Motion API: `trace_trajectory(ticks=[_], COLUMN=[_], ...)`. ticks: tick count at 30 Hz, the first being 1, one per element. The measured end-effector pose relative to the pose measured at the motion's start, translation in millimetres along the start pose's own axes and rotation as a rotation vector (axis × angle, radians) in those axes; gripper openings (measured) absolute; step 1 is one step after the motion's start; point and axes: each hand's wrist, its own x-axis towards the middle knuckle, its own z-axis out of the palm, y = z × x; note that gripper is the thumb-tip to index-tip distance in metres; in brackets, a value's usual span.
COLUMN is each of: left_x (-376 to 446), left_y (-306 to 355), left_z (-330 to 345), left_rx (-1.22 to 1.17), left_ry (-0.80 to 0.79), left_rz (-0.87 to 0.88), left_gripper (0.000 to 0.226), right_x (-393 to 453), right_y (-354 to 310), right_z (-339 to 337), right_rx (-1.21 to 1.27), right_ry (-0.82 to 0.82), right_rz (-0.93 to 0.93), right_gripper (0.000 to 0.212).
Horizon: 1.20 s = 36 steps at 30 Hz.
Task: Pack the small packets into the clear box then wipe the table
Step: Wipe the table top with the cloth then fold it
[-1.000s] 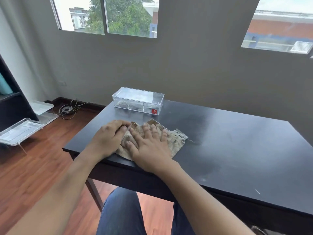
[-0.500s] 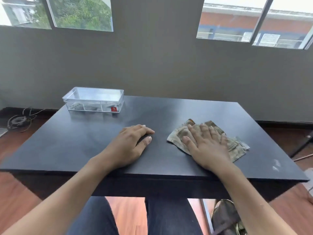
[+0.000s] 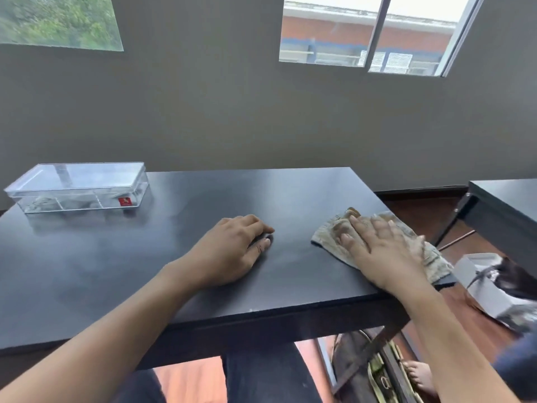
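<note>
A grey wall with two windows (image 3: 369, 33) stands behind a black worktop (image 3: 186, 274), and reddish wooden floor shows beyond its right edge and below its front edge. At the far left corner of the worktop sits the clear box (image 3: 77, 186), its transparent lid closed, a small red label on its front wall; pale small packets (image 3: 46, 202) lie inside along the bottom, blurred through the plastic, with thin dividers between compartments. The right hand (image 3: 383, 251) lies flat and open, fingers spread, pressing down on a crumpled beige cloth (image 3: 328, 232) at the right end of the worktop, near the front right corner; part of the cloth sticks out past the fingertips toward the left and far side, and another part shows beyond the hand at the right edge. The left hand (image 3: 232, 248) rests palm down on the bare worktop near the middle, fingers loosely curled with the tips touching the surface, holding nothing. The cloth lies to the right of the left hand, apart from it, and the clear box stands well apart from both hands, to the far left. Off the right edge, lower down, a white box (image 3: 482, 286) stands on the floor, and a second dark table (image 3: 505, 199) stands further right. Under the worktop a dark bag (image 3: 366, 370) lies by the person's legs.
</note>
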Motion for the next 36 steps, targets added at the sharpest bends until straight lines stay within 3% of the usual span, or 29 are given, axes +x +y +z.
trace_trajectory(ticks=[4,9,14,18,21,26,30,36], left_x=[15.5,24.4,30.2,30.9,34.3,32.7,26.0,26.6], left_y=[8.6,7.0,-4.2,-18.8,-41.9,-81.1,-92.2,-94.3], left_z=[6.8,5.7,0.2,-8.1,-18.4,-27.4,-21.4,-22.5], left_rx=[0.011,0.013,0.005,0.126,0.237,0.208,0.183,0.141], left_ry=[-0.04,-0.044,-0.099,-0.104,-0.105,-0.073,-0.024,-0.013], left_rz=[0.038,0.052,0.083,0.041,-0.034,-0.117,-0.12,-0.135], left_gripper=[0.041,0.042,0.037,0.035,0.04,0.051,0.052,0.055], right_x=[-23.4,-61.4,5.8,31.1,-4.8,-59.7,-6.1,135.9], right_y=[-11.2,-5.5,14.5,-8.0,-43.3,-65.8,-56.9,-82.6], right_z=[3.7,6.5,-7.1,-6.1,4.6,13.2,2.6,-2.0], right_rx=[0.014,0.022,0.065,0.02,0.025,-0.019,-0.036,-0.018], right_ry=[0.01,0.024,-0.036,-0.069,-0.066,-0.097,-0.174,-0.145], right_rz=[0.027,-0.096,0.019,0.034,-0.128,-0.431,-0.431,-0.201], right_gripper=[0.066,0.063,0.068,0.07,0.067,0.061,0.066,0.072])
